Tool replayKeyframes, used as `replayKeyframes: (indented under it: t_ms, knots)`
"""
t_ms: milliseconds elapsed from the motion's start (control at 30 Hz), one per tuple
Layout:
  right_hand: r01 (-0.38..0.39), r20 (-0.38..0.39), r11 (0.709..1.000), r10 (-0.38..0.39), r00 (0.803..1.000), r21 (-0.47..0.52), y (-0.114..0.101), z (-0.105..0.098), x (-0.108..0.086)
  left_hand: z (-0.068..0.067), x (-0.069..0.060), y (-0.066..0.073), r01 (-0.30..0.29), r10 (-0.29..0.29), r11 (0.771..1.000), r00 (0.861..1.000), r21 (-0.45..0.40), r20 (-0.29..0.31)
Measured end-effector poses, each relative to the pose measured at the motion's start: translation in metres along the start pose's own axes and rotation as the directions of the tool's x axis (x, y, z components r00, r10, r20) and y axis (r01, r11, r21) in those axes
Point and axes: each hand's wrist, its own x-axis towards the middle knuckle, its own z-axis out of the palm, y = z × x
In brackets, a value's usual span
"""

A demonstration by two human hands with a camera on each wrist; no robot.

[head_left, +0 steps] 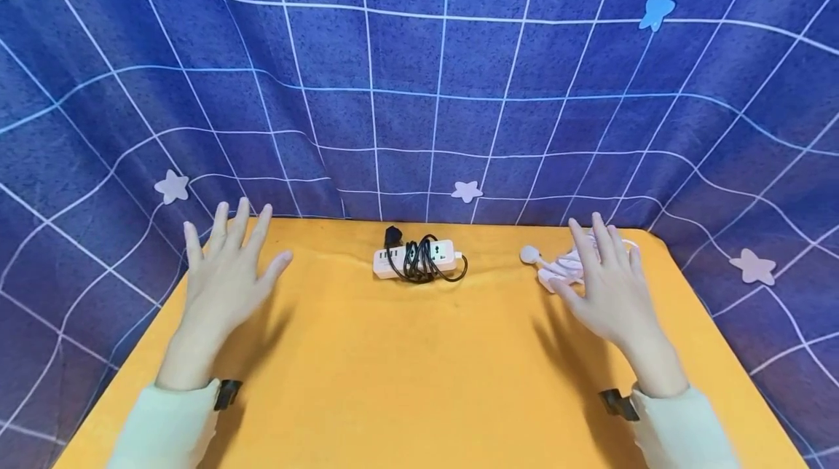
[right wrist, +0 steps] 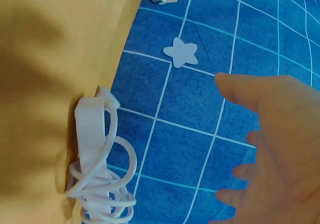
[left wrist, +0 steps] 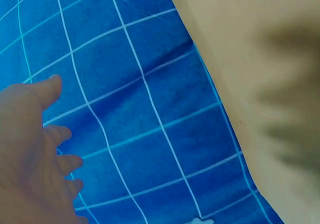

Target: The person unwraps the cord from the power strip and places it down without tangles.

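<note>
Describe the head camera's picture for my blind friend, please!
A person's left grip and right grip, spread open, hover above a yellow table. Between them lies a white power strip wrapped in black cord; bundled white cord lies near the right.

Wearing pale mint-green, long fabric left sleeve (head_left: 164, 425) and matching right sleeve (head_left: 684, 431), both ending in slightly rumpled cuffs (head_left: 185, 396). Fitted with small, black, blocky left wrist camera (head_left: 227, 395) and similar dark right wrist camera (head_left: 617, 404), jutting inward beside cuffs. Bare from cuffs to fingers (head_left: 238, 230).
</note>
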Motion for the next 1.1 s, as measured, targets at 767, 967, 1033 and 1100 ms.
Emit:
replayKeyframes:
  t_ms: [767, 967, 1033, 1100]
  knots:
    - [0.105, -0.003, 0.990, -0.105, 0.994, 0.099, -0.030, 0.005, 0.048, -0.005, 0.038, 0.031, -0.158, 0.158, 0.988, 0.987, -0.002, 0.003]
    - [0.119, 0.038, 0.986, -0.124, 0.992, 0.114, -0.036, 0.009, 0.057, -0.004, 0.042, 0.032, -0.180, 0.180, 0.984, 0.984, 0.002, 0.000]
    - [0.123, 0.054, 0.986, -0.129, 0.990, 0.115, -0.038, 0.010, 0.061, -0.003, 0.045, 0.033, -0.194, 0.194, 0.981, 0.981, 0.004, 0.005]
    - [0.124, 0.065, 0.986, -0.132, 0.989, 0.113, -0.039, 0.011, 0.063, -0.002, 0.048, 0.034, -0.216, 0.216, 0.976, 0.976, -0.001, 0.014]
